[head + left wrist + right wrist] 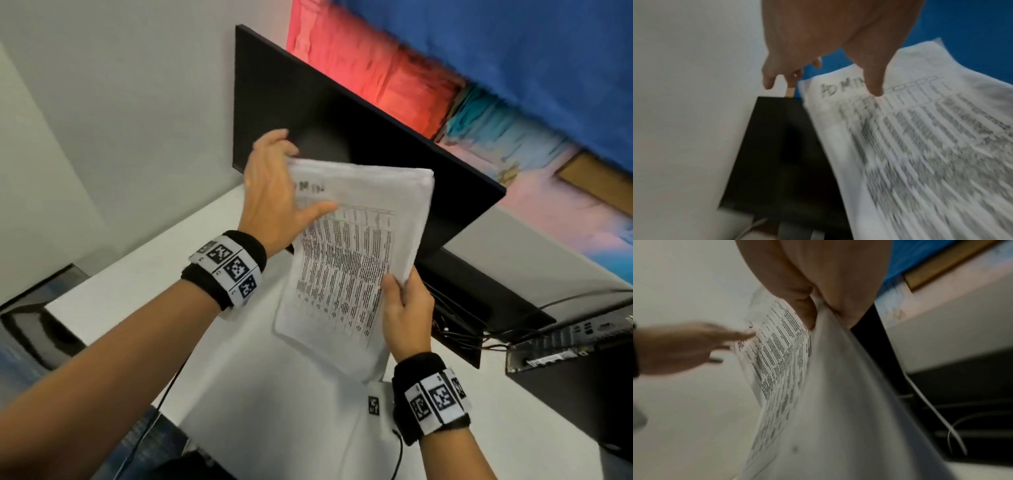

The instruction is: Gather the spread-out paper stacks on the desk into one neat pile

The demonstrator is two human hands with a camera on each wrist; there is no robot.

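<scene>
A stack of printed paper [356, 246] with dense tables hangs tilted in the air above the white desk [137, 281]. My right hand [404, 301] pinches its right edge, thumb on the printed face; the right wrist view shows the right hand [818, 280] with the paper stack [797, 369] sagging under it. My left hand [270, 192] is at the top left corner. Its thumb lies on the front page and its fingers spread just past the edge. In the left wrist view, the left hand [818, 48] touches the blurred paper stack [920, 129] with the thumb tip only.
A black monitor [308, 102] stands right behind the papers, with a bright painting [376, 61] on the wall above it. A small computer box [565, 359] and tangled cables [462, 329] sit at the right. A marker tag [374, 405] lies on the desk near my right wrist.
</scene>
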